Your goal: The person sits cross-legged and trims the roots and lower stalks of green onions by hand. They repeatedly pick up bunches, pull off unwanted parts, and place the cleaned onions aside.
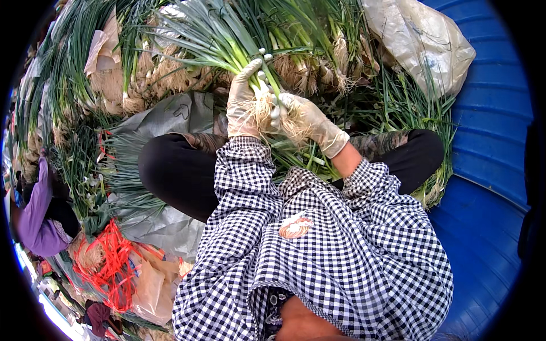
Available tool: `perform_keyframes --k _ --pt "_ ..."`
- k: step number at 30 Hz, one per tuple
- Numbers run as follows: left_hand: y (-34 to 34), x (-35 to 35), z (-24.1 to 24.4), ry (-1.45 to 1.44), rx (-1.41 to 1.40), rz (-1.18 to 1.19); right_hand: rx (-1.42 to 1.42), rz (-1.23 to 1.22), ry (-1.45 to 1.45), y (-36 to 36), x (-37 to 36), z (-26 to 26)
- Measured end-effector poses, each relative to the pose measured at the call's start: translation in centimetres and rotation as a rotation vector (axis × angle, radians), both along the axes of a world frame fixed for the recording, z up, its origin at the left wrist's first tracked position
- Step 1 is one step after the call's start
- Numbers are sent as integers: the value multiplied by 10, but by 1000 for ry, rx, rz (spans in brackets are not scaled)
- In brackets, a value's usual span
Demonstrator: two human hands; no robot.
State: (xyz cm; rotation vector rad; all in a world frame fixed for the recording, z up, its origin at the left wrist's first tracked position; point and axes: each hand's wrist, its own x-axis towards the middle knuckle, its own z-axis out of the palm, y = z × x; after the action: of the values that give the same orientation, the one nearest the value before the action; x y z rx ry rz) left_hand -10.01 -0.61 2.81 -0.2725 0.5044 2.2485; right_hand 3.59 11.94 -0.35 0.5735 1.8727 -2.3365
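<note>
My left hand [245,102], in a pale glove, is closed around a bunch of green onions [239,51] with long green leaves pointing away from me. The white bulbs and stringy roots [262,104] hang towards me between both hands. My right hand [313,121], gloved too, is at the root end, its fingers against one green onion stalk [271,79] beside the bunch. Whether its fingers grip that stalk is partly hidden by the roots. Loose green leaves [303,155] lie below the hands, between my crossed legs.
Heaped green onions [294,38] lie ahead and to the left. A whitish plastic sack [426,47] sits at upper right beside a blue ribbed surface [490,140]. Red plastic strips [111,264] lie lower left on grey sheeting. A person in purple [38,217] is at far left.
</note>
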Motion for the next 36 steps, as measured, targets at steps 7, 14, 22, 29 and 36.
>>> perform_keyframes --k 7,14,22,29,36 --pt "6 -11 -18 47 -212 106 152 -165 66 4 -89 67" --pt "6 -8 -14 15 -318 98 443 -238 136 29 -104 -5" --pt "8 -9 -10 68 -288 136 636 -271 218 18 -78 -15" --pt "11 -10 -1 -84 -154 138 -130 -496 302 1 -42 45" --pt "-5 -30 -38 -35 -126 94 5 -503 165 9 30 103"
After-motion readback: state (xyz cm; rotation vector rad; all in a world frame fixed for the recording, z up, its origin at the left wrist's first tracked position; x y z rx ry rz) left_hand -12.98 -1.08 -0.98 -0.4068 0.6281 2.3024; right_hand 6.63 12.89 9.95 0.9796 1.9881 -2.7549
